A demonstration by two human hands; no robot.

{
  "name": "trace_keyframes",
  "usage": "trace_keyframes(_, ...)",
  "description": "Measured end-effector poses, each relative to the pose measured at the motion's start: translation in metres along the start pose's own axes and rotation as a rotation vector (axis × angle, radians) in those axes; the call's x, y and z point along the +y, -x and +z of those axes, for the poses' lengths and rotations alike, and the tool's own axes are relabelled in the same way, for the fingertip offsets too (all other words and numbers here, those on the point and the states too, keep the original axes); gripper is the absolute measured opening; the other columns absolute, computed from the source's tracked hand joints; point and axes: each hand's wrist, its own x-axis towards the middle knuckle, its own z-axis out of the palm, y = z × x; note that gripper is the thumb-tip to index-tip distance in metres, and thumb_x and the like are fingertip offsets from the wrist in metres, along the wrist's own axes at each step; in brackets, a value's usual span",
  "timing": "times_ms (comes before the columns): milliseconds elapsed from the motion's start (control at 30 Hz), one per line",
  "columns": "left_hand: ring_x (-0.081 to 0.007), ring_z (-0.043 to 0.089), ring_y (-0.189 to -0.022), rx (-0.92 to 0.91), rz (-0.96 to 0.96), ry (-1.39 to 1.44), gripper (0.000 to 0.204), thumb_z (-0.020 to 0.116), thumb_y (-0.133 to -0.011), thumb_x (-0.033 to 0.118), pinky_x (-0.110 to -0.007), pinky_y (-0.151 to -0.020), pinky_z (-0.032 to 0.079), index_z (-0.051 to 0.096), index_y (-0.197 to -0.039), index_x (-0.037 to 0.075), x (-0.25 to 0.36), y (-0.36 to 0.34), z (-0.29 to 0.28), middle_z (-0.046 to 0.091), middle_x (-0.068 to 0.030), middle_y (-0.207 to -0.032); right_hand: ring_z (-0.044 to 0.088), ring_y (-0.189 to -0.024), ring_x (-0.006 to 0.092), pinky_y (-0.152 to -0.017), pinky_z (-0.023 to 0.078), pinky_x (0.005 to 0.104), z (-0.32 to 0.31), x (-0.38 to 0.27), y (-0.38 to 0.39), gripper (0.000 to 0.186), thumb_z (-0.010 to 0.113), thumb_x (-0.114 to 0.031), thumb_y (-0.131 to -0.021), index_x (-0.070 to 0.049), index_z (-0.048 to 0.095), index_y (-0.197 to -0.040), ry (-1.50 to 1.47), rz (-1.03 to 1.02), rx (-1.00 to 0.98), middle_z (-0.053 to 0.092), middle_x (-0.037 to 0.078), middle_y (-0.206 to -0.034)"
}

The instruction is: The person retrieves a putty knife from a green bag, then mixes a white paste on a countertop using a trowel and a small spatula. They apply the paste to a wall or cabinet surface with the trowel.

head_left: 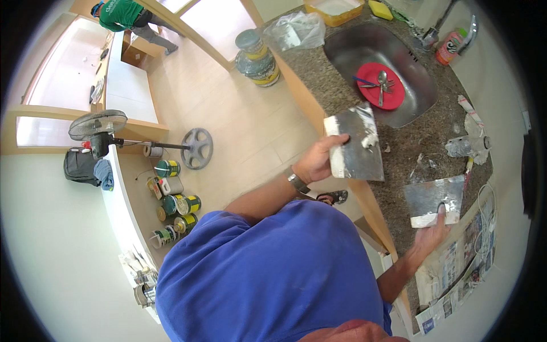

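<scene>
My left hand [319, 162], with a watch on its wrist, grips a wide metal putty spreader [356, 159] by its white-edged back, thumb laid on the blade. White paste is smeared over that blade, which is held above the counter's front edge near the sink. To the right, my right hand [430, 238] grips a second putty spreader [426, 196] along its pale edge, thumb on the metal. Only thin whitish streaks show on this one. The two blades are apart, both over the speckled stone counter [393, 199]. My fingers behind the blades are hidden.
A red plate [367, 73] with cutlery sits in the steel sink [421, 91]. Around it are a plastic bag [302, 28], yellow tub [342, 17] and pink bottle [449, 47]. Newspaper [450, 273] lies at right. Stacked buckets [256, 62], a fan [102, 128] and another person [122, 14] are leftward.
</scene>
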Motion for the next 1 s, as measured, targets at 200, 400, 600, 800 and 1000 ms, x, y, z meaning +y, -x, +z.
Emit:
trace_keyframes(200, -0.023, 0.061, -0.098, 0.198, 0.266, -0.129, 0.03, 0.047, -0.092, 0.015, -0.037, -0.088, 0.049, 0.05, -0.116, -0.002, 0.074, 0.066, -0.077, 0.061, -0.0122, -0.109, 0.056, -0.091, 0.0144, -0.082, 0.044, 0.0275, 0.157, 0.026, 0.082, 0.029, 0.06, -0.012, -0.087, 0.0, 0.057, -0.113, 0.904, -0.356, -0.667, 0.06, 0.007, -0.101)
trace_keyframes(400, -0.0192, 0.059, -0.096, 0.269, 0.456, -0.164, 0.025, 0.047, -0.092, 0.012, -0.035, -0.084, 0.049, 0.051, -0.114, 0.0, 0.14, 0.131, -0.128, 0.06, -0.0095, -0.106, 0.054, -0.098, 0.0259, -0.086, 0.043, 0.0363, 0.287, 0.075, 0.16, 0.043, 0.06, -0.001, -0.071, -0.008, 0.06, -0.113, 1.078, -0.824, -1.157, 0.057, 0.004, -0.11)
trace_keyframes(600, -0.0174, 0.056, -0.099, 0.305, 0.559, -0.167, 0.027, 0.048, -0.092, 0.012, -0.032, -0.086, 0.046, 0.05, -0.116, -0.001, 0.186, 0.175, -0.162, 0.059, -0.009, -0.11, 0.054, -0.098, 0.0238, -0.082, 0.044, 0.036, 0.353, 0.106, 0.209, 0.042, 0.059, 0.002, -0.069, -0.008, 0.062, -0.11, 1.132, -0.992, -1.244, 0.059, 0.004, -0.108)
trace_keyframes(800, -0.0173, 0.057, -0.1, 0.337, 0.664, -0.236, 0.029, 0.048, -0.092, 0.012, -0.032, -0.087, 0.046, 0.048, -0.117, -0.002, 0.213, 0.183, -0.189, 0.058, -0.0096, -0.111, 0.054, -0.099, 0.0217, -0.084, 0.041, 0.037, 0.398, 0.116, 0.225, 0.039, 0.059, -0.003, -0.07, -0.005, 0.062, -0.109, 1.214, -1.012, -1.417, 0.058, 0.004, -0.109)
trace_keyframes(1000, -0.0201, 0.057, -0.101, 0.342, 0.678, -0.174, 0.03, 0.047, -0.092, 0.012, -0.035, -0.086, 0.048, 0.046, -0.12, -0.001, 0.251, 0.178, -0.208, 0.058, -0.0105, -0.111, 0.054, -0.102, 0.0228, -0.084, 0.043, 0.0378, 0.433, 0.132, 0.212, 0.038, 0.06, -0.006, -0.071, -0.007, 0.061, -0.109, 1.123, -0.903, -1.486, 0.06, 0.005, -0.11)
